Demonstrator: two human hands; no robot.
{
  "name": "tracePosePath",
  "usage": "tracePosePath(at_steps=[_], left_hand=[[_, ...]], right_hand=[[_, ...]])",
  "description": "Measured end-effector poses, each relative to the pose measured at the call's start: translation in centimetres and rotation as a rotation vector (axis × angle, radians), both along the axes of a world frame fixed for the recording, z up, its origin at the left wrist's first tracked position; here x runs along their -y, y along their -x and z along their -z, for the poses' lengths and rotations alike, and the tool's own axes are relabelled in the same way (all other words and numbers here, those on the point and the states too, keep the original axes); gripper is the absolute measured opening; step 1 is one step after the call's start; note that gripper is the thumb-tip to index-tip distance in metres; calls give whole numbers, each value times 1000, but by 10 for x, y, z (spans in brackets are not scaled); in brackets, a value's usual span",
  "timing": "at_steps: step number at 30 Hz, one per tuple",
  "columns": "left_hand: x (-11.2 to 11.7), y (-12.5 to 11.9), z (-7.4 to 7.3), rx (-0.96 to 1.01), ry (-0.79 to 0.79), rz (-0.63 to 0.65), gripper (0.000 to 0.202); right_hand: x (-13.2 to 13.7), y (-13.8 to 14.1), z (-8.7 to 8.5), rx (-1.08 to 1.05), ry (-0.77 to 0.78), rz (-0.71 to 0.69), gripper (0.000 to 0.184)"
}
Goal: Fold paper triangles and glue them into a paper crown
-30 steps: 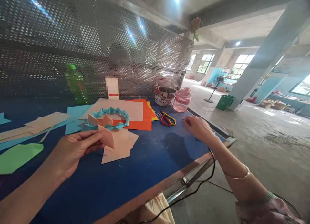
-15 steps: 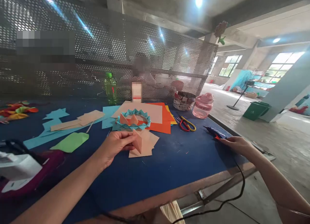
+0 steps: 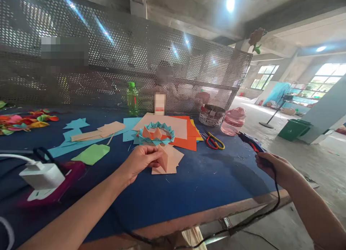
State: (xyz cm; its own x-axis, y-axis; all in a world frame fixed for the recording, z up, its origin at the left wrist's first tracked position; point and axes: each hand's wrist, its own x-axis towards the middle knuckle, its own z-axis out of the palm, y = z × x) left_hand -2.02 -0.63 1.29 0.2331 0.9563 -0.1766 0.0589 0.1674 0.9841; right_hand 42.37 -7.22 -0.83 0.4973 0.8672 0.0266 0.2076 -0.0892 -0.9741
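My left hand [image 3: 144, 160] pinches a folded piece of peach paper [image 3: 163, 159] by its left side, above several flat peach sheets [image 3: 177, 158]. Just behind it, a blue paper ring with a pointed zigzag edge [image 3: 169, 135] lies on the table, with folded peach pieces [image 3: 157, 133] inside. In my right hand [image 3: 278, 169] is a dark blue hot glue gun [image 3: 252, 143] with a red trigger, held up over the table's right side, its nozzle pointing left and away. A black cord [image 3: 278, 192] hangs from its handle.
Red-and-yellow-handled scissors [image 3: 214, 141], a pink bottle [image 3: 234, 121] and a round container [image 3: 212, 115] stand or lie at right. Orange sheets [image 3: 190, 143], a green bottle [image 3: 132, 100] and a green paper leaf [image 3: 92, 154] are further left. A white plug [image 3: 41, 178] sits in a power strip.
My right hand has lifted the hot glue gun off the table. The view has shifted left; my left hand still holds the folded peach paper.
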Motion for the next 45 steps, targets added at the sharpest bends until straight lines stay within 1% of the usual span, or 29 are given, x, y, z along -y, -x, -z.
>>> tracePosePath(at_steps=[1, 2, 3, 4, 5, 7, 8, 10, 12, 13, 14, 15, 17, 20, 22, 24, 26, 29, 31, 36, 39, 45], left_hand=[[0, 0, 1, 4, -2, 1, 29], [-1, 0, 2, 9, -8, 5, 29], [-1, -1, 4, 14, -16, 6, 28], [-2, -1, 5, 16, -23, 5, 27], [-2, -1, 6, 17, -28, 3, 26], [-4, 0, 7, 12, -26, -12, 26], [-5, 2, 6, 9, -23, -23, 27], [-8, 6, 2, 4, -23, -52, 28], [-12, 13, -4, 2, -39, -104, 27], [-14, 16, -8, 3, -62, -148, 25], [-15, 19, -12, 5, -77, -191, 23], [-16, 22, -16, 12, -99, -230, 21], [-18, 26, -22, 5, -150, -321, 18], [-19, 27, -25, -26, -188, -383, 15], [-21, 28, -22, -30, -189, -378, 15], [-21, 28, -19, -28, -195, -364, 15], [-21, 28, -16, -29, -203, -336, 17], [-20, 26, -15, -49, -218, -289, 20], [-19, 26, -15, -59, -223, -275, 21], [-19, 26, -12, -61, -219, -268, 20], [-19, 26, -10, -59, -217, -231, 22], [-18, 25, -11, -40, -203, -221, 21]], right_hand=[[-1, 11, -6, -107, 20, 15, 9], [-4, 22, -13, -206, 0, -9, 8], [-7, 34, -20, -290, -30, -53, 10], [-11, 46, -27, -348, -43, -123, 16], [-15, 59, -33, -385, -67, -185, 18], [-26, 83, -42, -441, -116, -281, 17], [-31, 95, -45, -473, -109, -337, 17], [-42, 120, -49, -528, -68, -380, 17], [-53, 147, -52, -494, 9, -408, 21], [-58, 161, -52, -472, 0, -440, 23], [-64, 175, -52, -469, -75, -482, 25], [-69, 189, -51, -458, -141, -557, 27], [-77, 213, -46, -405, -223, -671, 30], [-82, 239, -30, -273, -316, -783, 34], [-78, 248, -16, -138, -327, -852, 34], [-71, 250, -4, 8, -283, -907, 34], [-62, 248, 3, 147, -248, -923, 32], [-53, 244, 7, 378, -234, -891, 30], [-51, 243, 6, 467, -223, -862, 30], [-50, 245, 5, 554, -155, -826, 31], [-47, 246, 4, 585, -188, -831, 31], [-46, 246, 0, 619, -226, -834, 29]])
